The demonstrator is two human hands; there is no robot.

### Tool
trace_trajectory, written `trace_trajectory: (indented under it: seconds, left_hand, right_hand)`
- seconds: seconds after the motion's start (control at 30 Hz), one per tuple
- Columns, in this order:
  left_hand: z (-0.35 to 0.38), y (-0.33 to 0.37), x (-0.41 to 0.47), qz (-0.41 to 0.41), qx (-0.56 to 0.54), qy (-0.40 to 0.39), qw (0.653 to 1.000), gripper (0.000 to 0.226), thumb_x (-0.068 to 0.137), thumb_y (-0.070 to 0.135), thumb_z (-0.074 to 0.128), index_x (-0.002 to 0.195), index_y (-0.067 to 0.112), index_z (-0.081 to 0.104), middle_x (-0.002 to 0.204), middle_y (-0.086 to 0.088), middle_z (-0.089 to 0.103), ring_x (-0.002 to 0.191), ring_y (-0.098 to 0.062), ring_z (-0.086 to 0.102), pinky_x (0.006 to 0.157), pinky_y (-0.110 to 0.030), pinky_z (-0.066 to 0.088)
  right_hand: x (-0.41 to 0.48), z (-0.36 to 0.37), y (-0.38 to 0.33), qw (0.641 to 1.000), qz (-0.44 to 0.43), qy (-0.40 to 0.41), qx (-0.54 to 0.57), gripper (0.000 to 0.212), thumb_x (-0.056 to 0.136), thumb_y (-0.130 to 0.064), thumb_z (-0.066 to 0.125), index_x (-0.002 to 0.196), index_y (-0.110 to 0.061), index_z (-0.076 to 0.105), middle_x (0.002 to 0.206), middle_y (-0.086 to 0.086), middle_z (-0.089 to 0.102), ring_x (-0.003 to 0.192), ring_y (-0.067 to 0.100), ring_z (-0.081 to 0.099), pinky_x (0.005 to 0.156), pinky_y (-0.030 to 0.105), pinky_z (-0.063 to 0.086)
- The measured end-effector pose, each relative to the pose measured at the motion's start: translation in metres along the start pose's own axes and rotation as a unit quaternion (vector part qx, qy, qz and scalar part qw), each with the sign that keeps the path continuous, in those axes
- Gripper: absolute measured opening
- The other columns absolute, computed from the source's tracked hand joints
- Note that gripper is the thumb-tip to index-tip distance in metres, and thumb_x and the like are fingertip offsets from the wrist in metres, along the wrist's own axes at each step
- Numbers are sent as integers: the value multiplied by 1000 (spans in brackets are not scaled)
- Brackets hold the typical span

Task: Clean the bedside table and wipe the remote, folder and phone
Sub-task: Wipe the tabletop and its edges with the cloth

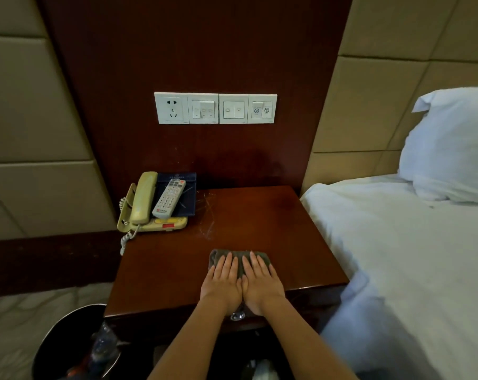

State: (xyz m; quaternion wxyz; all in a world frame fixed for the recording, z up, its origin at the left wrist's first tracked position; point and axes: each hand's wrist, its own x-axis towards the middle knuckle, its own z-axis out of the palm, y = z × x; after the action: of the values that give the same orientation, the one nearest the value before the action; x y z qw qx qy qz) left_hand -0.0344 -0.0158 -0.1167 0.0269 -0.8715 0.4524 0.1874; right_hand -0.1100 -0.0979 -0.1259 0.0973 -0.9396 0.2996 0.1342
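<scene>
Hotel-room nightstand shot, dark wood tabletop (246,215) against a wood wall panel. A grey cloth (239,255) sits at 6 o'clock on it, near the front edge. Both hands are laid flat on top of it, left hand (222,281) and right hand (262,281) side by side and touching. The fingers (253,260) are straight and pressing down, not curled round anything, so it's a push-wipe rather than a grip.

The other three things are all stacked up in the 10 o'clock corner. The phone (147,207) has its handset on the cradle. The blue folder (188,187) lies partly over the phone base, and the remote (168,198) lies on the folder.

As for progress, I'd say early days. Pale scuffs or smears (207,215) show just right of the pile, so that patch doesn't look wiped, though honestly they could be scratches. The pile hasn't been lifted apart, so my guess is remote, folder and phone each need their own wipe, plus the wood under them.

Further out there's a drawer knob (238,315) right below the wrists and a switch panel (215,108) on the wall at 12. A bed (397,256) with a pillow (451,146) sits at 3, and a bin (68,338) with some rubbish is down at 7.
</scene>
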Motion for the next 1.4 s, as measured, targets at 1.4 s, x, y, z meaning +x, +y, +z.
trace_trajectory:
  seconds: [1.4]
  left_hand:
    - [-87, -77, 253, -70, -36, 94, 992, 54, 102, 31, 4, 150, 12, -12, 158, -3, -19, 145, -17, -16, 119, -35, -7]
  right_hand:
    - [280, -81, 4, 998, -39, 51, 3, 51, 104, -34, 3, 152, -23, -9, 159, -2, -19, 146, 10, -15, 120, 36, -7]
